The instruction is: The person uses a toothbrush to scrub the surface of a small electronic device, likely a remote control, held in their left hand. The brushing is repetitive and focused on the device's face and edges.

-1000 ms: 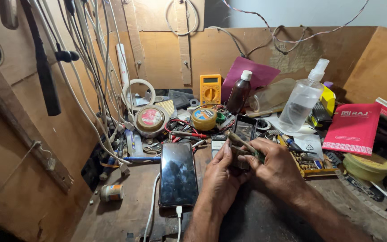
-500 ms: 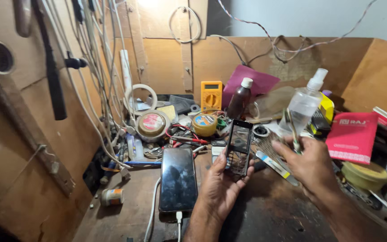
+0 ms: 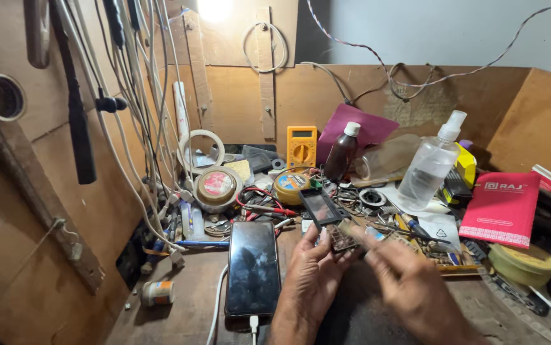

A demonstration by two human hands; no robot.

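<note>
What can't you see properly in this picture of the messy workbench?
- Right hand: motion-blurred in the head view, so its grip and the thin tool it seems to hold are unclear.
- Small phone in the left hand: its lower end is hidden by the fingers.
- Big black phone: the charging cable runs off the bottom edge.
- Small parts behind the hands: too small and jumbled to tell apart.
</note>
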